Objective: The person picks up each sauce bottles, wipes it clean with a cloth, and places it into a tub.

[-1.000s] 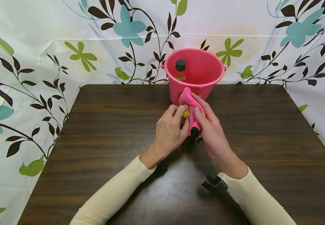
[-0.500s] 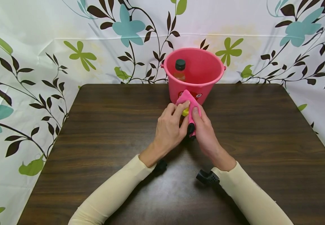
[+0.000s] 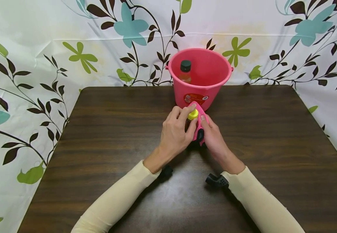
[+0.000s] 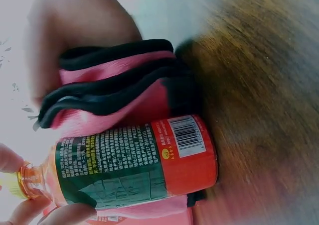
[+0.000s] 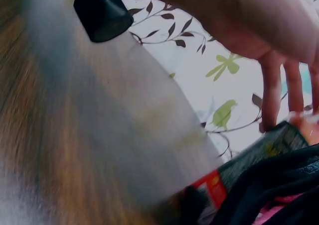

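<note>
Upright in front of the bucket stands a small drink bottle with a yellow cap and a green and red label. My left hand pinches it at the cap and neck with thumb and fingers. My right hand grips a pink cloth with black edging, its thumb on the near side. In the left wrist view the folded cloth lies against the bottle's side. The right wrist view shows the left hand's fingers reaching down to the bottle, while the right hand's own fingers are out of sight there.
A pink bucket with a red sticker stands at the table's back edge, just behind the hands. In it is another bottle with a dark green cap. Behind the brown wooden table hangs a floral sheet.
My right hand has shifted left and slightly down with the cloth, whose top has dropped from in front of the bucket's sticker. More of the yellow cap shows. The left hand stays in place.
</note>
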Available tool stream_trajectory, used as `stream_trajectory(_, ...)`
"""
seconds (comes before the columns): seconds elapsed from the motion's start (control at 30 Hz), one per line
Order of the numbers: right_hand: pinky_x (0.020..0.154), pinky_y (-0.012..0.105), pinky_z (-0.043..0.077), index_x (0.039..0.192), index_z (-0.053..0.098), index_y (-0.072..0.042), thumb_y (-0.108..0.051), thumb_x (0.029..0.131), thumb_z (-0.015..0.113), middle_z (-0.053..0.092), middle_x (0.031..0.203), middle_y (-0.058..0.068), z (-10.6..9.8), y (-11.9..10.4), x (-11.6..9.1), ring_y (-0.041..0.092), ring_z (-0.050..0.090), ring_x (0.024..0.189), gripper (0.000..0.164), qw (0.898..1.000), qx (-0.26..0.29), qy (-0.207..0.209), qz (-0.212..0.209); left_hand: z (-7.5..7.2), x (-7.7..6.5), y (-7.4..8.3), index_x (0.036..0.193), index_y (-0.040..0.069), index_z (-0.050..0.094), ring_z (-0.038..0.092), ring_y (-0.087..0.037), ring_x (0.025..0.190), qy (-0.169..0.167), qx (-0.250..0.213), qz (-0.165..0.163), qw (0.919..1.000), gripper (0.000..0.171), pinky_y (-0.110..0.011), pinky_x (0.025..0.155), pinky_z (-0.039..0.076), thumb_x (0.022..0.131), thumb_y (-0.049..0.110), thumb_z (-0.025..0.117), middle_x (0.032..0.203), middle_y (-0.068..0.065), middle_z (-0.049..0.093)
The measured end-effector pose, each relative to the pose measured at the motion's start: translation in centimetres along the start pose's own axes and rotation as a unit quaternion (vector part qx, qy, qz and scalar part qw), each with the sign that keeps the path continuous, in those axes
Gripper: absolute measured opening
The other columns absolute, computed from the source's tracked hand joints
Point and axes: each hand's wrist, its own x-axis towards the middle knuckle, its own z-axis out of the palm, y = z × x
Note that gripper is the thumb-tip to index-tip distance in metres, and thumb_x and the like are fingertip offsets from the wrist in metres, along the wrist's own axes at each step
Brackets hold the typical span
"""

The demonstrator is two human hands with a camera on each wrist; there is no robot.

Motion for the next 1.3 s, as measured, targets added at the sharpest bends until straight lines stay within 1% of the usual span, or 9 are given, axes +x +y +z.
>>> stream_trajectory(0.17,0.077,0.027,0.049,0.142,0.057,-0.016,-0.047,0.113,0.039,0.062,0.111,0.006,0.0,0.9,0.4,0.022,0.055,0.1,0.045,0.999,-0.039,0.018,0.011,-0.1,-0.1,-0.1,0.139,0.011,0.066,0.06,-0.023,0.083,0.0,0.0,-0.001,1.0,0.048,-0.037,0.071,0.059,0.093,0.018,0.077,0.101,-0.013,0.06)
stream_trajectory(0.3,0.085,0.031,0.048,0.142,0.059,-0.019,-0.044,0.114,0.039,0.064,0.117,0.01,-0.2,1.1,0.7,0.022,0.056,0.105,0.043,0.996,-0.079,0.033,0.005,-0.1,-0.1,0.0,0.141,0.01,0.065,0.061,-0.024,0.084,-0.004,-0.002,0.005,1.0,0.049,-0.037,0.073,0.06,0.094,0.019,0.076,0.102,-0.013,0.061)
stream_trajectory(0.4,0.083,0.032,0.048,0.143,0.06,-0.02,-0.044,0.114,0.039,0.065,0.119,0.01,-0.3,1.1,0.8,0.022,0.056,0.106,0.043,0.995,-0.089,0.036,0.013,-0.1,-0.1,0.0,0.141,0.01,0.065,0.062,-0.025,0.085,-0.003,-0.001,0.008,1.0,0.048,-0.038,0.074,0.06,0.095,0.019,0.075,0.102,-0.013,0.061)
stream_trajectory(0.5,0.075,0.03,0.049,0.141,0.061,-0.018,-0.043,0.114,0.04,0.065,0.112,0.008,-0.3,0.9,0.9,0.022,0.057,0.101,0.043,0.997,-0.07,0.032,0.025,-0.1,-0.1,-0.1,0.14,0.01,0.065,0.063,-0.025,0.086,-0.001,0.001,0.008,1.0,0.047,-0.038,0.075,0.061,0.095,0.019,0.074,0.102,-0.013,0.061)
stream_trajectory(0.63,0.071,0.027,0.048,0.143,0.057,-0.017,-0.044,0.114,0.039,0.061,0.109,0.002,-0.4,0.3,0.7,0.021,0.055,0.1,0.043,0.999,-0.017,0.012,0.041,-0.1,0.0,-0.1,0.141,0.011,0.064,0.062,-0.024,0.086,-0.007,0.004,0.004,1.0,0.047,-0.038,0.075,0.061,0.096,0.019,0.074,0.102,-0.013,0.061)
stream_trajectory(0.77,0.072,0.024,0.05,0.146,0.053,-0.018,-0.046,0.114,0.038,0.058,0.115,0.001,-0.6,-0.9,0.1,0.02,0.055,0.103,0.045,0.999,0.019,-0.007,0.045,-0.1,0.0,-0.2,0.143,0.012,0.063,0.061,-0.023,0.085,-0.016,0.003,-0.001,0.9999,0.048,-0.036,0.074,0.06,0.096,0.021,0.073,0.101,-0.013,0.06)
stream_trajectory(1.0,0.082,0.023,0.059,0.151,0.051,-0.021,-0.045,0.114,0.038,0.057,0.126,0.002,-0.2,-2.4,-1.1,0.015,0.061,0.105,0.046,0.998,0.06,-0.013,0.006,-0.3,-0.1,-0.1,0.143,0.012,0.063,0.06,-0.024,0.084,-0.02,-0.001,-0.007,0.9998,0.05,-0.035,0.073,0.06,0.095,0.02,0.074,0.102,-0.014,0.06)
stream_trajectory(1.13,0.089,0.024,0.061,0.155,0.048,-0.023,-0.043,0.114,0.039,0.054,0.132,0.002,0.0,-3.1,-1.7,0.019,0.059,0.112,0.047,0.997,0.071,-0.01,-0.015,-0.3,-0.1,-0.1,0.143,0.013,0.063,0.06,-0.024,0.085,-0.024,-0.002,-0.009,0.9997,0.051,-0.035,0.075,0.061,0.094,0.02,0.076,0.103,-0.014,0.06)
stream_trajectory(1.3,0.09,0.023,0.061,0.157,0.045,-0.022,-0.041,0.114,0.04,0.052,0.137,0.003,0.0,-4.2,-2.4,0.022,0.057,0.118,0.048,0.997,0.071,-0.01,-0.042,-0.3,-0.1,-0.1,0.143,0.012,0.066,0.061,-0.024,0.086,-0.025,-0.004,-0.008,0.9997,0.051,-0.036,0.077,0.062,0.094,0.021,0.076,0.105,-0.014,0.061)
